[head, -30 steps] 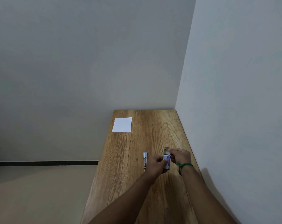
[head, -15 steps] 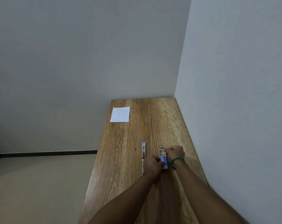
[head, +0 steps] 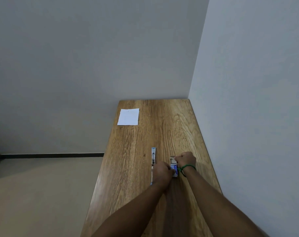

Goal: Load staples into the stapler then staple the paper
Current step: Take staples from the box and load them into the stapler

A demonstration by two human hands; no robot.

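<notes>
staple box [head: 173,165] now lowered onto the tabletop [head: 162,127] just right of the opened stapler [head: 153,156], clamped by both hands, left [head: 162,171] and right [head: 185,159]; staples probably coming out next.

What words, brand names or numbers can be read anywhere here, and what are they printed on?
Nothing here is legible.
Staple box: pale marks on its blue face, too small and blurred to read.
Paper: a few faint dark specks, no readable writing.
Stapler: no label can be made out.
Left hand and right hand cover part of the box, so any text there is hidden.
</notes>
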